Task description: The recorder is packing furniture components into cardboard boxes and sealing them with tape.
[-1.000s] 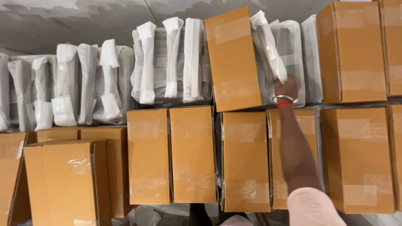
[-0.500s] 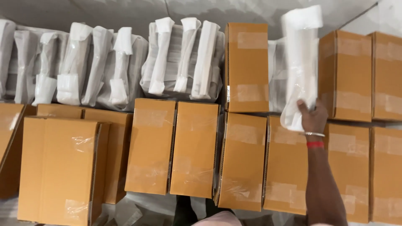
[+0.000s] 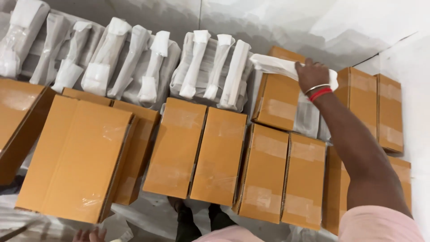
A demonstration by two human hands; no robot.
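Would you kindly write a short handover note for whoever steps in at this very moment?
Right hand: closed on a white wrapped packet, held flat above the brown carton that stands in the back row.
Left hand: only fingertips show at the bottom edge, near the large carton; whether it holds anything cannot be told.
Things: more white wrapped packets stand in a row along the wall; taped brown cartons lie side by side in front.
Done: one packet is lifted out of the row.
Left: the packet is not yet set down; the cartons in view are taped shut.
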